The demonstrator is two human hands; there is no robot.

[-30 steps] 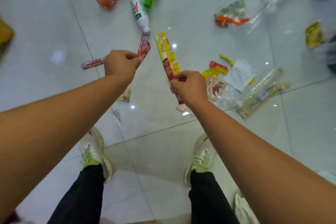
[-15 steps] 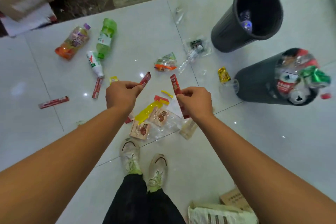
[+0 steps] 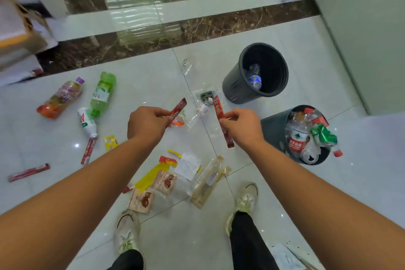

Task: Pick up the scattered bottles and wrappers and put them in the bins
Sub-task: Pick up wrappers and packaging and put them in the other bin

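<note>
We pinch one red wrapper [image 3: 179, 109] per hand: left hand [image 3: 147, 124], right hand [image 3: 242, 127]; light, limp, slippery; grip mid-strip.

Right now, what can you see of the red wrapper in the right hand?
The red wrapper is a long, narrow stick sachet, glossy like foil, with white print near its upper end. It looks flat. The right hand pinches it near the middle and holds it in the air over the floor. Nothing else touches it.
</note>
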